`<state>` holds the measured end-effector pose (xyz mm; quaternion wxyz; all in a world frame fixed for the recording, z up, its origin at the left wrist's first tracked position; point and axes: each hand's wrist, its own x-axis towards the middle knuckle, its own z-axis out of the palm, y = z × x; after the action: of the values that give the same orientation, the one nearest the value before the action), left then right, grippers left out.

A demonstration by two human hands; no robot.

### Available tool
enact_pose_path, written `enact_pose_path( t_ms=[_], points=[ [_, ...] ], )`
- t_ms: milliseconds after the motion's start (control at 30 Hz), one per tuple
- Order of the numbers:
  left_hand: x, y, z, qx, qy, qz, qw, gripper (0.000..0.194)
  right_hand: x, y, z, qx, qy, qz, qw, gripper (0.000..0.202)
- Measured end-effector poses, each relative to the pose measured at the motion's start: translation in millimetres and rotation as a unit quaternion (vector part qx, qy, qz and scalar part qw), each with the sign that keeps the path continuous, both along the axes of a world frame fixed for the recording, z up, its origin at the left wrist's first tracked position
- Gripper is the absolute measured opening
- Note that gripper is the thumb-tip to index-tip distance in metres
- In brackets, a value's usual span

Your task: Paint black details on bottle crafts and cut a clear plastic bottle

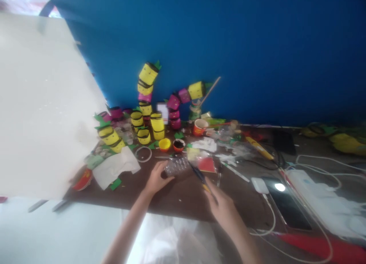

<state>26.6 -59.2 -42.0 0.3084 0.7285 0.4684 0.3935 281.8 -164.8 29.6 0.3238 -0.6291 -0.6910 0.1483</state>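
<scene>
Near the table's front middle, my left hand (pixel 158 177) is wrapped round one end of a clear ridged plastic piece (pixel 177 166), which lies sideways. My right hand (pixel 219 200) grips a dark tool with yellow on its handle, perhaps scissors (pixel 199 175), pointing up and left toward the plastic piece's right end. Blur hides whether the tool touches the plastic. Just behind the tool is a red piece (pixel 207 165). A yellow paint cup (pixel 164 144) and a red cup with dark contents (pixel 179 145) stand behind the plastic.
Yellow and magenta cup stacks (pixel 148 74) with green tops stand against the blue wall (pixel 243 54). White paper (pixel 116 168) lies at left. At right are a yellow cutter (pixel 259 147), a phone (pixel 288 206), a white power strip (pixel 311 191) and cables. A red-white cup (pixel 200 127) stands behind.
</scene>
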Motion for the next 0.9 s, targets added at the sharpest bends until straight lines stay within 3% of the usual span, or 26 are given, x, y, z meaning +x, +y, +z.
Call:
enact_pose_path(
  t_ms=[267, 500, 700, 900],
  points=[
    [1, -4, 15.9, -0.049, 0.073, -0.022, 0.996, 0.065, 5, -6, 1.1, -0.022, 0.004, 0.006, 1.0, 0.044],
    [8, 18, 26.3, -0.043, 0.112, -0.083, 0.989, 0.07, 7, -1, 4.3, -0.022, 0.005, -0.002, 1.0, 0.044],
    [11, 35, 30.1, -0.029, 0.112, -0.074, 0.991, 0.076, 7, 11, 9.5, -0.021, 0.018, -0.013, 1.0, 0.043],
    [0, 23, 34.8, -0.016, 0.067, -0.046, 0.997, 0.061, 1, 14, 13.2, -0.046, 0.024, -0.011, 0.999, 0.044]
  ],
)
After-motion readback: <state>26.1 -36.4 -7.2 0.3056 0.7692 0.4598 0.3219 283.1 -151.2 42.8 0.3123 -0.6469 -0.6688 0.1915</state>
